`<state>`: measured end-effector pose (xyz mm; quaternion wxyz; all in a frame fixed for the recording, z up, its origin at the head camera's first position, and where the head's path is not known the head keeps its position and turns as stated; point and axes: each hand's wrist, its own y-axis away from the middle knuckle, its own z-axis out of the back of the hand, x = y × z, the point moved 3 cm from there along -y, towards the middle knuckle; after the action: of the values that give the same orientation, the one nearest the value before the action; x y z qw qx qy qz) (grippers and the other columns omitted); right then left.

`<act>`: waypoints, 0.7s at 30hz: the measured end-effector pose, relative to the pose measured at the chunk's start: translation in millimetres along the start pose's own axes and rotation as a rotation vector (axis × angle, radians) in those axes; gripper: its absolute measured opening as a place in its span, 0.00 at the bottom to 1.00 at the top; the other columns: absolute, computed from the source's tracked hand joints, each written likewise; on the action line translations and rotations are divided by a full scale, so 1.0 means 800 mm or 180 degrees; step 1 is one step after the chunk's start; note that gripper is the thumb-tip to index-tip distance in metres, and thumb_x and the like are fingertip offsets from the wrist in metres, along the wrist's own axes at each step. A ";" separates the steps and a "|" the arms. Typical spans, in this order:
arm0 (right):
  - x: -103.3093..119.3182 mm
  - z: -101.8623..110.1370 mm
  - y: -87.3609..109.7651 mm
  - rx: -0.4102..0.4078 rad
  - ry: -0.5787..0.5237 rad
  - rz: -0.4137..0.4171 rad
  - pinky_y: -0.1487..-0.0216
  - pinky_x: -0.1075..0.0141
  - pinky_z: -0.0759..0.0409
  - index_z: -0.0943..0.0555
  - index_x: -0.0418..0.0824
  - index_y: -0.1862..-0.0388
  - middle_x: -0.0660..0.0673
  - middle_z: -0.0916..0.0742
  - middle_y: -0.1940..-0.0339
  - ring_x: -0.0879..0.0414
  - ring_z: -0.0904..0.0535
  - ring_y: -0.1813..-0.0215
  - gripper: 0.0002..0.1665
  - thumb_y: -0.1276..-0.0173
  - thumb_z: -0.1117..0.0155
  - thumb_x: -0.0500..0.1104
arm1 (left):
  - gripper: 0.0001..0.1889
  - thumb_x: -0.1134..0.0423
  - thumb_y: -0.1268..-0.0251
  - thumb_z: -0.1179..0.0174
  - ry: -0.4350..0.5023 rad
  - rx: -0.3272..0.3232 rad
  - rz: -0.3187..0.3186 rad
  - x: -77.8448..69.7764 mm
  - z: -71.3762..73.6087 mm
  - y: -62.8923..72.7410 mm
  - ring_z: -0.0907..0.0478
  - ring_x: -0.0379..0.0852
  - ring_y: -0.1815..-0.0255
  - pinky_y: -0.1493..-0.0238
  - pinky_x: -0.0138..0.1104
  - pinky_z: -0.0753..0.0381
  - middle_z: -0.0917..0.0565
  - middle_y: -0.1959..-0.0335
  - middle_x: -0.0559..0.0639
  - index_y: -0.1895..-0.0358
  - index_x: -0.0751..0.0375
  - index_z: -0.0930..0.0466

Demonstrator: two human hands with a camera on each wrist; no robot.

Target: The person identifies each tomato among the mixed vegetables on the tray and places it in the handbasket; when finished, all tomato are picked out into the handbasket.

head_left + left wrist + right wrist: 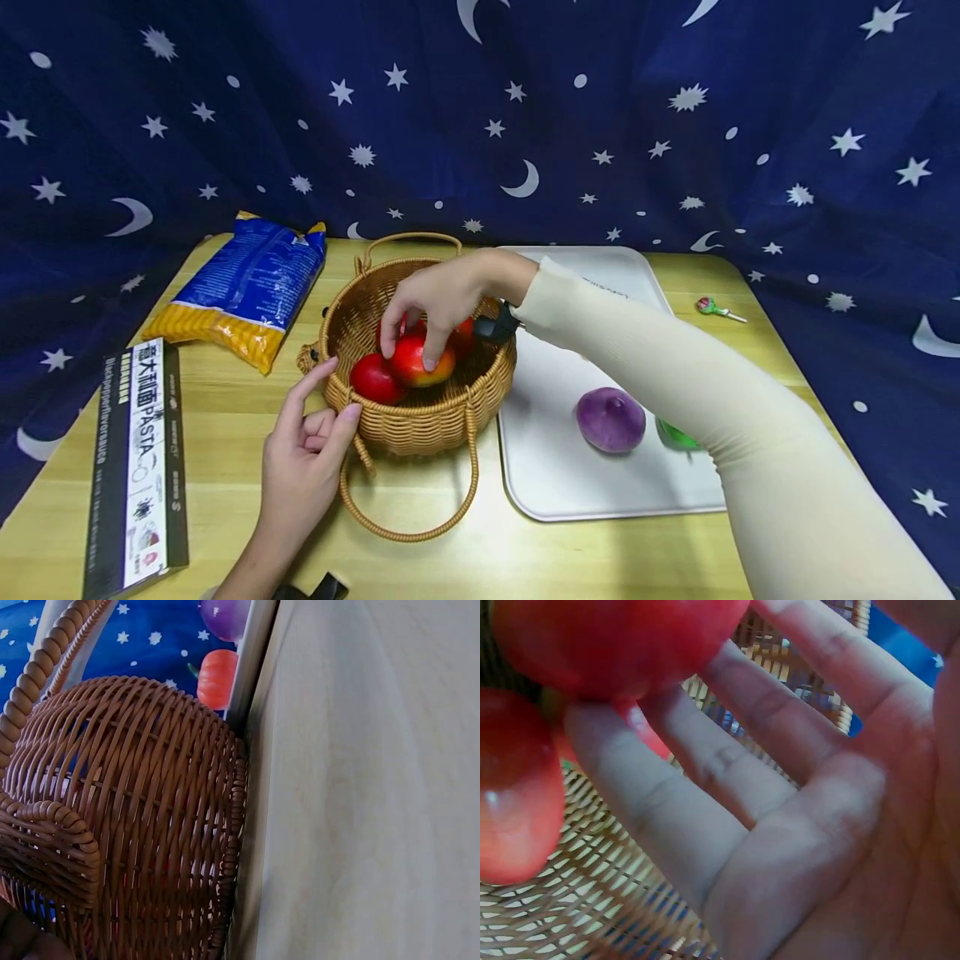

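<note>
A round wicker basket (420, 429) stands mid-table with red fruits inside. My right hand (442, 296) reaches down into it and grips a red-and-yellow fruit (423, 362), apple-like in shape. In the right wrist view the fingertips touch the underside of this fruit (622, 645). Close by lie a dark red fruit (377, 380) and another red one (462, 337), partly covered by the hand. My left hand (303, 467) holds the basket's near left rim with thumb and index finger, its other fingers bent. In the left wrist view the woven wall (150, 817) fills the left half.
Right of the basket, a white tray (540, 492) carries a purple vegetable (611, 421), a green item (675, 435) and an orange-red pumpkin (217, 679). A lollipop (718, 309) lies farther right. A blue-yellow bag (247, 287) and a pasta box (138, 467) lie left.
</note>
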<state>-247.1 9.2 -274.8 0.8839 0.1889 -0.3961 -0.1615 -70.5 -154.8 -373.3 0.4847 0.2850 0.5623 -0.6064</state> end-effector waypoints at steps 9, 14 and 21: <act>-0.003 -0.011 -0.015 0.0310 0.0079 -0.0060 0.35 0.66 0.29 0.16 0.43 0.43 0.51 0.17 0.44 0.54 0.23 0.41 0.29 0.44 0.18 0.37 | 0.33 0.77 0.33 0.36 0.0013 0.0017 0.0051 0.000 0.000 0.000 0.45 0.38 0.87 0.85 0.31 0.44 0.41 0.88 0.47 0.28 0.48 0.29; -0.004 -0.021 -0.023 0.0427 0.0496 -0.0253 0.40 0.68 0.28 0.15 0.48 0.47 0.54 0.16 0.49 0.59 0.24 0.45 0.27 0.47 0.16 0.40 | 0.33 0.76 0.32 0.36 0.0017 0.0043 0.0069 0.000 0.001 0.000 0.45 0.38 0.87 0.86 0.31 0.44 0.41 0.88 0.47 0.27 0.48 0.29; 0.001 -0.030 -0.029 0.0378 0.0860 -0.0441 0.41 0.68 0.28 0.15 0.49 0.49 0.56 0.16 0.51 0.61 0.24 0.44 0.27 0.48 0.14 0.44 | 0.33 0.76 0.33 0.35 0.0011 0.0028 0.0067 0.001 0.002 0.001 0.45 0.38 0.86 0.85 0.31 0.44 0.41 0.87 0.47 0.27 0.51 0.29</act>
<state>-231.4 -6.4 -300.0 0.9032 0.2877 -0.2685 -0.1714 -70.0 -156.4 -374.1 0.4889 0.2941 0.5574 -0.6032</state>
